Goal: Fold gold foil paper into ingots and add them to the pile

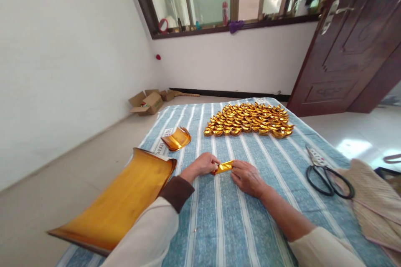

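On a table covered with a blue-and-white striped cloth, a person presses a small piece of gold paper between both hands, close to the middle of the near half of the cloth. Fingers of the left hand are curled and pinch the left end of the paper, while the right hand lies flat beside it with fingertips pressed together on the right end. Beyond the hands, a broad heap of folded gold paper ingots sits in rows at the far end of the table. A large curled sheet of gold paper hangs off the left edge, with a smaller curled sheet lying farther back. Black-handled scissors rest at right, just beside a woven straw mat. Cardboard boxes stand on the floor by the wall, under a window sill.
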Demonstrator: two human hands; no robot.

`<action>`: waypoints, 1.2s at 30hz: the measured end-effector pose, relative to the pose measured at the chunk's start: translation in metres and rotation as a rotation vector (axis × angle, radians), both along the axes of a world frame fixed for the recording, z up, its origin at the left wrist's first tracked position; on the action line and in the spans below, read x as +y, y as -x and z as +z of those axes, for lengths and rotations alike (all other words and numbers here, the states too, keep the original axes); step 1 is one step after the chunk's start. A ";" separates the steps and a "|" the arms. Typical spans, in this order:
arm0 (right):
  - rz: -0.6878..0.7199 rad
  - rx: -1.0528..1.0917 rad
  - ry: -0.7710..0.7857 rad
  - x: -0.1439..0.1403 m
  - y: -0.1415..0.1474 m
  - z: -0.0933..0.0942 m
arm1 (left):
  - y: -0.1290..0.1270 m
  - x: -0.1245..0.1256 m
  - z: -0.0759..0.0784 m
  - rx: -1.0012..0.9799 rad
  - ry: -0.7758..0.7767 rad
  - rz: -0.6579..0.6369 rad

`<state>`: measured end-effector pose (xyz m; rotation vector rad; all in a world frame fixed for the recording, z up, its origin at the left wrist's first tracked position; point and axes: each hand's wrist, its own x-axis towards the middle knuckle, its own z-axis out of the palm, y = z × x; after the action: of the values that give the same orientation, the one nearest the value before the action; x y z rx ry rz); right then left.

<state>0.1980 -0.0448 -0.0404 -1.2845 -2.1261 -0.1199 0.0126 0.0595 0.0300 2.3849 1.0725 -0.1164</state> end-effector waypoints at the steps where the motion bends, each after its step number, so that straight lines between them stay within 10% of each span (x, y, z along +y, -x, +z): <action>1: 0.001 -0.001 0.001 0.000 0.000 0.000 | -0.003 0.002 0.001 0.007 -0.015 0.028; 14: -0.003 0.000 0.062 0.003 -0.001 -0.002 | -0.039 0.016 -0.001 0.231 -0.080 0.181; 25: 0.012 0.100 0.065 0.004 0.000 -0.002 | -0.042 0.008 0.010 0.159 0.157 0.241; 31: -0.110 0.569 0.070 0.012 -0.005 -0.007 | -0.033 0.005 0.015 0.020 0.223 0.274; 36: -0.216 1.140 0.422 0.015 -0.007 0.002 | -0.025 0.002 0.018 -0.102 0.193 0.269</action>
<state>0.2047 -0.0293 -0.0379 -1.3225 -1.0409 0.8174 0.0380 0.0614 0.0480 2.0343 1.2613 -0.0028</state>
